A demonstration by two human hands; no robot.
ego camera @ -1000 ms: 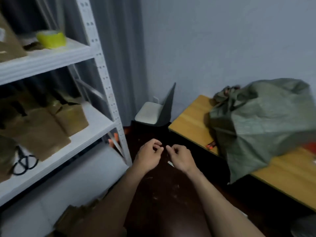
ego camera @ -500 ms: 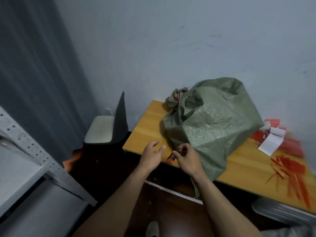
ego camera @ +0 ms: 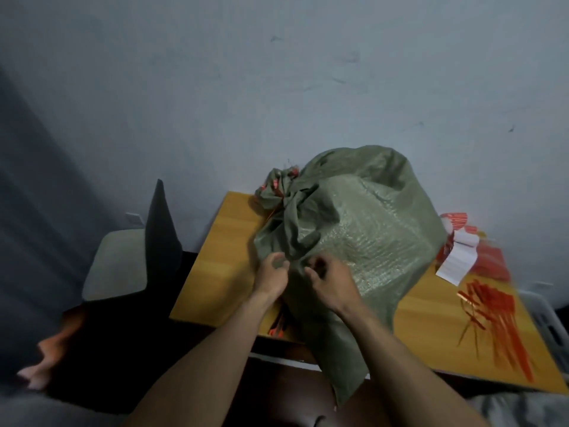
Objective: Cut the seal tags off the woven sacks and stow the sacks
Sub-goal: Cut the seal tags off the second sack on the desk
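A bulging green woven sack [ego camera: 363,229] lies on the wooden table [ego camera: 221,263], one corner hanging over the front edge. Its bunched neck [ego camera: 277,189] at the far left carries red seal tags. My left hand [ego camera: 272,275] and my right hand [ego camera: 332,282] are side by side on the sack's near left side, fingers curled into folds of the fabric. A few red tags [ego camera: 277,326] peek out from under the sack at the table's front edge.
Loose red seal tags [ego camera: 495,315] lie scattered on the table's right part, with a white paper slip [ego camera: 457,265] and red packets [ego camera: 455,220] behind them. A chair with a pale seat [ego camera: 120,263] and dark back stands left of the table. A white crate [ego camera: 548,318] sits at the right edge.
The view has swung right from the shelving to the table. Both hands have moved forward from empty air onto the sack and closed on its fabric.
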